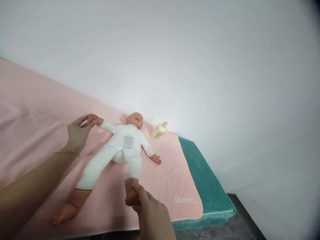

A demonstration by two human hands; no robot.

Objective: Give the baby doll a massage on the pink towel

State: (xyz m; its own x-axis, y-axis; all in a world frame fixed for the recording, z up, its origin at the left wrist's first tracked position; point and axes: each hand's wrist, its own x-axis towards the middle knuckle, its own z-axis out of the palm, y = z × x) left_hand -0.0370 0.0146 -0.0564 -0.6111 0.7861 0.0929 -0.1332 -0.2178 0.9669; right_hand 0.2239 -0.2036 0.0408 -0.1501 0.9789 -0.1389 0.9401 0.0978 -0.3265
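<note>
A baby doll (122, 146) in a white one-piece suit lies on its back on a pink towel (37, 110), arms spread. My left hand (77, 133) pinches the doll's small hand at the end of its outstretched arm. My right hand (150, 210) is closed around the doll's foot at the near edge of the towel. The doll's other leg lies bare-footed toward the lower left. A pale yellow lotion bottle (158, 130) lies on its side beside the doll's head, near the wall.
The pink towel covers a teal padded mat (207, 186) whose corner shows at the right. A white wall (200, 66) rises directly behind. Dark grey floor (240, 223) lies beyond the mat's corner. A gold bracelet (66, 153) sits on my left wrist.
</note>
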